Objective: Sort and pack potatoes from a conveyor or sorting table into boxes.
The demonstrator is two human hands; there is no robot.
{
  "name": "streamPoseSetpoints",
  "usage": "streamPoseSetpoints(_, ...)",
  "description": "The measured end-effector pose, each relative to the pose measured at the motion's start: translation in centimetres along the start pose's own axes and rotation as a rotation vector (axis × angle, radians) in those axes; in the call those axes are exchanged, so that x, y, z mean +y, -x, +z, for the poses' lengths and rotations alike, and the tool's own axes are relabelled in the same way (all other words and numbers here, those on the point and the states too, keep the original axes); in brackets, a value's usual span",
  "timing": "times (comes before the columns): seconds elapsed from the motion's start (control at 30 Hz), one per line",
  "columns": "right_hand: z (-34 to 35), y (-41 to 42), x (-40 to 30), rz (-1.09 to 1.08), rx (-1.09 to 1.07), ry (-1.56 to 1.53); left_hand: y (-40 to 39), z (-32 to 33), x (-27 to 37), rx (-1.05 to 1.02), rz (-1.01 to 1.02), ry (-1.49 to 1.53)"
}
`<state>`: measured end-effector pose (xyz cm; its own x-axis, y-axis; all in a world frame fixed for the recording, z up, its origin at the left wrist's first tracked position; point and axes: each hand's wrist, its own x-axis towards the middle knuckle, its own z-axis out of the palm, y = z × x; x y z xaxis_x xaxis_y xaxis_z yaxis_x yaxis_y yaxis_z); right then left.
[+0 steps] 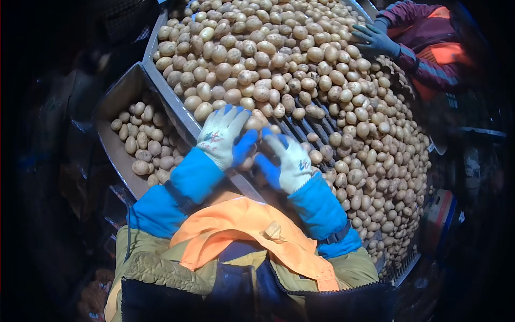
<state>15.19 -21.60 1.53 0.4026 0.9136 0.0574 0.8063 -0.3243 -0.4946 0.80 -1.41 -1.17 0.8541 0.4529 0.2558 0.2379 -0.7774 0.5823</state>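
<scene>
Many potatoes [261, 60] are heaped on a slatted metal sorting table [310, 120], with dark bars showing near its middle. My left hand [226, 135], in a white knit glove with blue rubber coating, lies palm down over potatoes at the table's near left edge, thumb apart from the fingers. Just right of it my right hand [286, 161], gloved alike, hangs over the near slats with thumb and fingers apart. A few potatoes lie between the two hands; whether either palm holds one is hidden. Blue sleeves cover both forearms.
A metal side bin [116, 161] with smaller loose potatoes [147, 139] adjoins the table's left rim [173, 98]. At the upper right, a co-worker's gloved hand [376, 40] rests on the heap. A striped sack or box [438, 217] stands beyond the right side.
</scene>
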Motion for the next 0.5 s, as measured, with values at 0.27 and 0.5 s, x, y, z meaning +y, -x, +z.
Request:
streamPoseSetpoints(0.27, -6.2, 2.8, 11.2, 0.355, 0.323, -0.38, -0.2, -0.5, 1.1, -0.011, -0.047, 0.009)
streamPoseSetpoints(0.5, -8.1, 0.3, 26.7, 0.533, 0.4, 0.013, -1.2, -0.6, 1.8, 0.0, -0.03, 0.021)
